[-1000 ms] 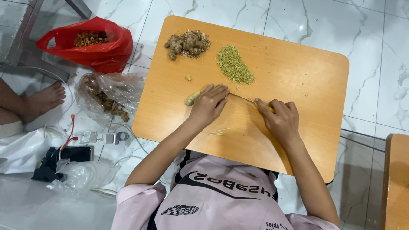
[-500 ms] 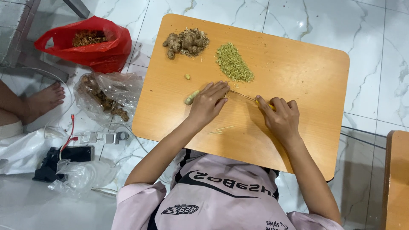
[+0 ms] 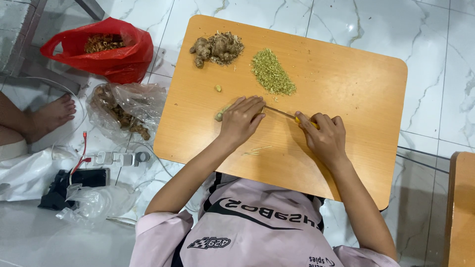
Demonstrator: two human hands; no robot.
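Note:
On a low orange wooden table (image 3: 346,89), my left hand (image 3: 241,119) presses down on a pale piece of ginger root (image 3: 219,115), whose end sticks out to the left of my fingers. My right hand (image 3: 324,137) grips a knife (image 3: 284,114) by its yellow handle, the thin blade reaching toward my left fingertips. A heap of chopped greenish-yellow bits (image 3: 272,74) lies beyond the hands. A clump of whole ginger roots (image 3: 216,47) sits at the table's far left corner. One small loose piece (image 3: 217,88) lies between them.
On the tiled floor to the left are a red plastic bag (image 3: 106,49) of peelings, a clear bag (image 3: 126,111) of roots, a power strip (image 3: 118,158) with cables and a black device (image 3: 74,180). Another person's bare foot (image 3: 47,118) rests at far left. A second table's edge (image 3: 462,207) shows at right.
The hands have barely shifted; the knife blade sits slightly differently against the root under my left hand.

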